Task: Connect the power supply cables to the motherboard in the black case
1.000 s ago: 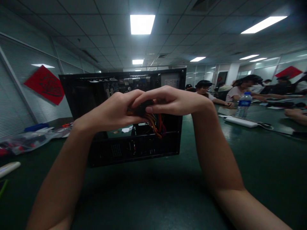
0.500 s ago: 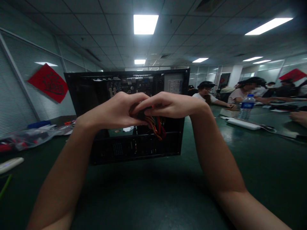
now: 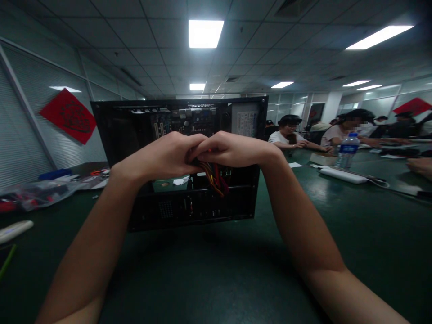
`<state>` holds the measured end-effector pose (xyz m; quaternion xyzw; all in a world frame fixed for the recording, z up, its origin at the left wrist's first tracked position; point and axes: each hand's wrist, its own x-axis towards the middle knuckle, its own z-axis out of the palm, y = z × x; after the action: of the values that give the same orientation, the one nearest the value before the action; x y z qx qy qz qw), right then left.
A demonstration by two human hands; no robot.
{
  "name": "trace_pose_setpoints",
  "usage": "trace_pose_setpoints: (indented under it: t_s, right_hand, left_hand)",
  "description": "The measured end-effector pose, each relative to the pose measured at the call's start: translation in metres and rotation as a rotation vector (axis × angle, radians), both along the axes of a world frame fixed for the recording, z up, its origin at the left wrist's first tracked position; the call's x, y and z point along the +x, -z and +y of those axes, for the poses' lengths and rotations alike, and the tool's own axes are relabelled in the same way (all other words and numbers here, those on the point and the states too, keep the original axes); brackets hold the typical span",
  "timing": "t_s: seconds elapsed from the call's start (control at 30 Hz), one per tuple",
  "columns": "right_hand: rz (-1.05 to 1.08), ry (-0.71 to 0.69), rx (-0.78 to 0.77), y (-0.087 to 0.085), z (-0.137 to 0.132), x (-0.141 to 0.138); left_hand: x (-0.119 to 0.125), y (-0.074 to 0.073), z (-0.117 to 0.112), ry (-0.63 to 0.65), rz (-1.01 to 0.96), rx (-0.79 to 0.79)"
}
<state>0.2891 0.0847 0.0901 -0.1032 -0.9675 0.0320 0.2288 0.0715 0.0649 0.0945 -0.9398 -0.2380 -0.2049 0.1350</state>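
Note:
A black computer case [image 3: 148,225] stands on the green table with its open side facing me. Inside it show a motherboard [image 3: 189,120] and, at upper right, a power supply [image 3: 245,121] with a pale label. In front of the opening, my left hand [image 3: 165,153] and my right hand [image 3: 232,148] meet, fingers closed around a bundle of power cables [image 3: 216,182]. The cables, in red, yellow, orange and black, loop down below my fingers. My fingertips overlap, so the cable ends between them are hidden.
On the left lie a clear plastic bag [image 3: 47,193], a blue object [image 3: 56,173] and a white device [image 3: 16,230]. To the right are a water bottle [image 3: 349,148], a small box [image 3: 322,158] and a white power strip [image 3: 342,175]. Other people sit beyond at the right.
My right hand has shifted slightly left, closer in against my left hand. The cable bundle has moved a little left with it. The case stays in place.

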Motion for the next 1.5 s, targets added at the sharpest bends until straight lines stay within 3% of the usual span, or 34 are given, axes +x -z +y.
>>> trace_pose_setpoints:
  t_s: [0.6, 0.87, 1.1, 1.2, 1.5]
  right_hand:
    - [0.123, 0.012, 0.062, 0.004, 0.014, -0.003]
    - [0.157, -0.016, -0.002, 0.004, 0.014, -0.001]
    - [0.252, 0.057, -0.034, 0.001, 0.013, 0.014]
    - [0.248, 0.091, 0.028, 0.001, 0.015, 0.015]
    - [0.314, 0.217, 0.411, 0.015, 0.042, -0.013]
  left_hand:
    - [-0.001, 0.003, 0.008, -0.032, -0.033, 0.187]
    - [-0.005, -0.001, 0.013, 0.008, -0.076, 0.117]
    - [-0.020, -0.002, 0.032, 0.032, -0.112, 0.136]
    - [-0.024, -0.002, 0.036, 0.024, -0.108, 0.128]
    - [-0.027, -0.001, 0.040, -0.032, -0.088, 0.101]
